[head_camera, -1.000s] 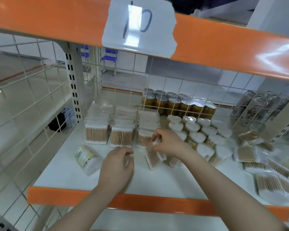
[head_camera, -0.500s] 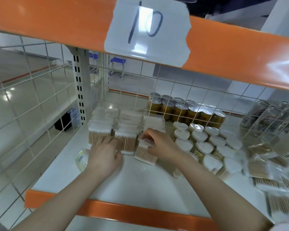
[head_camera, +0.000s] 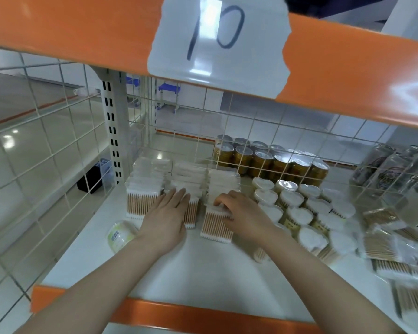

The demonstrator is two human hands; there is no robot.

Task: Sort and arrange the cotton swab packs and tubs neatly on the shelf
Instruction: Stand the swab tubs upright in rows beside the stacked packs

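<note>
Three rows of clear cotton swab packs stand at the back left of the white shelf point(head_camera: 203, 273). My left hand point(head_camera: 167, 218) lies flat with straight fingers against the front of the middle row point(head_camera: 191, 179). My right hand point(head_camera: 241, 213) rests with bent fingers on the top of the front pack of the right row point(head_camera: 215, 225). The left row point(head_camera: 143, 201) stands untouched. A round swab tub point(head_camera: 120, 235) lies on its side by my left wrist. White-lidded tubs point(head_camera: 299, 201) stand in a cluster to the right of my right hand.
Loose swab packs point(head_camera: 391, 239) lie in a heap at the shelf's right end. Gold cans point(head_camera: 270, 160) and clear jars point(head_camera: 384, 169) stand behind the wire grid. An orange beam with a paper label point(head_camera: 217, 44) hangs overhead. An orange lip point(head_camera: 179, 317) edges the shelf front.
My right hand carried a swab pack back from mid-shelf and stood it at the front of the right row. My left hand slid forward from the bare shelf onto the middle row.
</note>
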